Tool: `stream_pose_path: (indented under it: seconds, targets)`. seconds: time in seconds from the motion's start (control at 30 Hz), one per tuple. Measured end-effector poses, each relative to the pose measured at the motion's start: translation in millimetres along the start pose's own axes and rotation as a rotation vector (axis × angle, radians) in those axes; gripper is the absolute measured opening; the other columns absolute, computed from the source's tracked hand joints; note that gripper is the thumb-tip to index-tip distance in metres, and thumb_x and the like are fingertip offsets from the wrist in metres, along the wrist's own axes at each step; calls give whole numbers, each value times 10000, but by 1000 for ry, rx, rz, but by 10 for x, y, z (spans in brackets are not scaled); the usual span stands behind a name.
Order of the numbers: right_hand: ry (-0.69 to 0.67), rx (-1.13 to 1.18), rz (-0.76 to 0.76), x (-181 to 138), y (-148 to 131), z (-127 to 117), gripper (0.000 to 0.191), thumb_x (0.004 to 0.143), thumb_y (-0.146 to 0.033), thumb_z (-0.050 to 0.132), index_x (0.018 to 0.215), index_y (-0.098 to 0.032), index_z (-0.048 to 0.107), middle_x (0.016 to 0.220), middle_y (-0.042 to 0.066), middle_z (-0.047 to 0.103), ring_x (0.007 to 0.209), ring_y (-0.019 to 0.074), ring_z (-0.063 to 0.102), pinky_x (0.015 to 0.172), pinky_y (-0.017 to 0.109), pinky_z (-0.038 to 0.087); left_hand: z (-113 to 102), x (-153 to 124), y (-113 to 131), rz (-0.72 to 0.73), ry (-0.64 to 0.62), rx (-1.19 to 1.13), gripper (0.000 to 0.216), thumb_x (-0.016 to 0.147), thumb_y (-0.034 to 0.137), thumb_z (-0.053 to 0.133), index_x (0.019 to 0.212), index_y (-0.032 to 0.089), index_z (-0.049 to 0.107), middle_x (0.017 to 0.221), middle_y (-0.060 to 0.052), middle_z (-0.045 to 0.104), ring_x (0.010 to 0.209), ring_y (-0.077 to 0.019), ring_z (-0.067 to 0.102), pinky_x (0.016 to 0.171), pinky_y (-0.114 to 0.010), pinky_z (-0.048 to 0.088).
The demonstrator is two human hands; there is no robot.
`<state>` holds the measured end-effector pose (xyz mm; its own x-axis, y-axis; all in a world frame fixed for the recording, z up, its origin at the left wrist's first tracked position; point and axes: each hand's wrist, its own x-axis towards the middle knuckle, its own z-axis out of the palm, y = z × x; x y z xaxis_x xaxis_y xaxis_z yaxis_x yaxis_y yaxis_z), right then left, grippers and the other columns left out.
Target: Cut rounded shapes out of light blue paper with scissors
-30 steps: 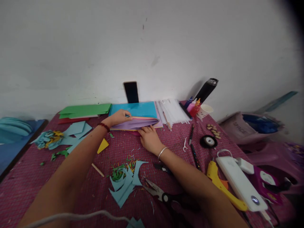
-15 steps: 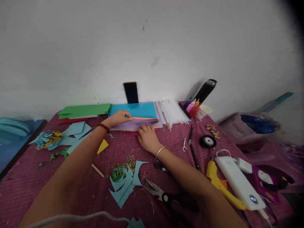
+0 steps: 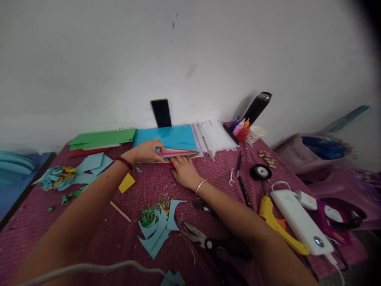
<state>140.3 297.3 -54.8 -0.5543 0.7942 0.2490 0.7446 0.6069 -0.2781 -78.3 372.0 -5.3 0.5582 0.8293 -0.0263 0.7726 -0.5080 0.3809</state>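
Observation:
At the back of the table, a stack of coloured paper (image 3: 169,137) lies with a blue sheet on top. Its near edge is lifted, and pink, yellow and purplish layers show in the gap. My left hand (image 3: 150,151) pinches the raised edge of the upper sheets between thumb and fingers. Just right of it, my right hand (image 3: 184,171) lies flat with its fingertips at the gap, over the lower sheets. How far those fingertips reach in is hidden. Behind the stack a phone (image 3: 161,113) leans on the wall.
Green sheets (image 3: 102,139) lie left of the stack, clear plastic strips (image 3: 216,137) right of it. Between my forearms are blue paper scraps (image 3: 157,230) and black-handled scissors (image 3: 202,238). A yellow glue gun (image 3: 276,228) and a white power bank (image 3: 302,222) lie at right. A black bottle (image 3: 258,107) stands behind.
The gap in the stack has narrowed, and pink layers show where a broad purple sheet was visible. My left fingers have shifted along the edge. The camera view has tilted slightly.

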Motion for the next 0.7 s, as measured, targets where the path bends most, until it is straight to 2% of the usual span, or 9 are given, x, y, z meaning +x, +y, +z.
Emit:
stream_pose_path:
  seconds: [0.17, 0.3, 0.43, 0.53, 0.6, 0.7]
  targets:
    - [0, 4, 7, -2, 1, 0, 477, 851, -260, 553, 1309, -147, 483, 1329, 116, 519, 1213, 262, 424, 1060, 418, 285, 2, -39, 2, -5, -3, 46, 361, 595, 435, 718, 859, 200, 644, 889, -46, 561, 711, -186, 504, 642, -280, 370]
    - [2, 11, 4, -7, 1, -19, 461, 858, -249, 546, 1305, -154, 491, 1316, 113, 523, 1211, 259, 423, 1055, 416, 283, 10, -51, -21, -2, 20, 1, 230, 668, 350, 644, 844, 203, 651, 883, -40, 572, 711, -176, 512, 676, -272, 376]
    - [2, 58, -35, -14, -3, -80, 313, 882, -199, 496, 1181, -159, 582, 1140, 92, 606, 1095, 231, 492, 995, 376, 335, 20, -26, -75, 5, 64, -101, 148, 713, 275, 571, 799, 200, 665, 849, -36, 610, 799, -184, 553, 771, -281, 395]
    - [22, 91, -13, -9, -15, -128, 251, 910, -177, 433, 1062, -161, 632, 1008, 83, 619, 979, 213, 524, 906, 345, 387, 31, 8, -109, -29, 100, -194, 149, 717, 283, 580, 790, 193, 673, 850, -42, 648, 828, -191, 570, 791, -288, 407]
    - [62, 100, -3, 4, -19, -137, 271, 916, -178, 420, 1091, -158, 625, 1045, 87, 608, 997, 215, 515, 908, 345, 387, 33, 25, -108, -54, 105, -259, 151, 711, 299, 603, 784, 192, 679, 850, -41, 663, 828, -189, 575, 786, -288, 412]
    - [70, 91, 14, 37, -7, -109, 367, 906, -202, 450, 1255, -142, 547, 1199, 102, 574, 1081, 230, 490, 966, 363, 368, 16, 19, -62, -104, 108, -407, 151, 655, 318, 683, 732, 188, 686, 799, -35, 667, 793, -184, 569, 762, -288, 412]
